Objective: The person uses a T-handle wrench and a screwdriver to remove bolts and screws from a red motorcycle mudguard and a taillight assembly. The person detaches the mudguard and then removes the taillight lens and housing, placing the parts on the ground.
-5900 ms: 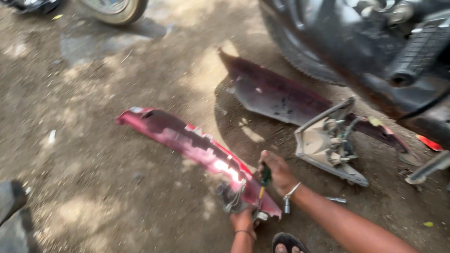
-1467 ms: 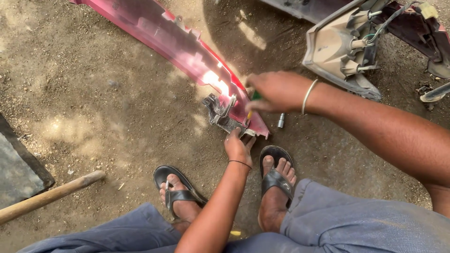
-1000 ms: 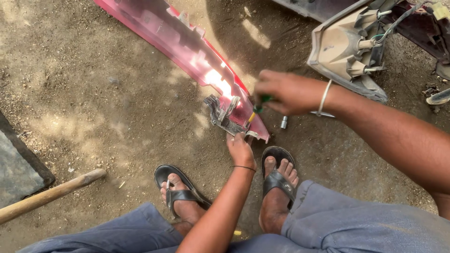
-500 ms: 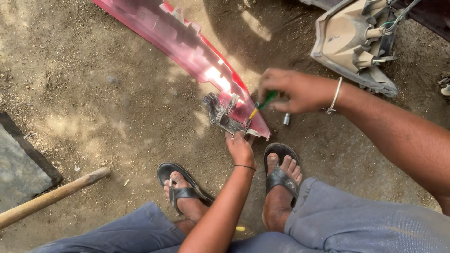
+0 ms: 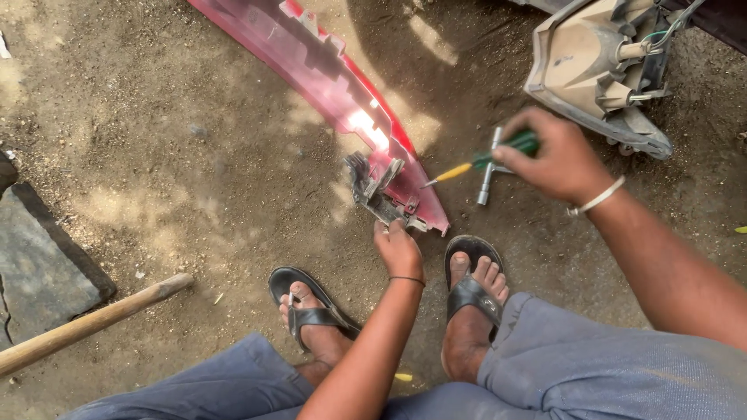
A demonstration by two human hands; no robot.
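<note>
Bare, sun-dappled dirt ground (image 5: 179,171) fills the view, and everything lies on it. The largest thing is a long red body panel (image 5: 327,78), running from the top edge down to a point just in front of the person's feet. At upper right lies a beige lamp housing (image 5: 595,70) with wires at its back, well apart from the panel's near end. A dark stone slab (image 5: 39,264) sits at the left edge, with a wooden handle (image 5: 85,323) slanting beside it. Two feet in black sandals (image 5: 475,292) stand near the panel's tip.

A grey metal bracket (image 5: 373,190) is fixed to the panel's near end. The left hand (image 5: 398,247) touches the lower edge of this bracket, its grip pinching the metal there. The right hand (image 5: 556,155) hovers to the right, apart from the panel, its grip wrapped tight around a green-handled screwdriver (image 5: 482,162) whose yellow shaft points toward the bracket without touching it. A small metal socket wrench (image 5: 489,171) lies on the dirt under that hand.
</note>
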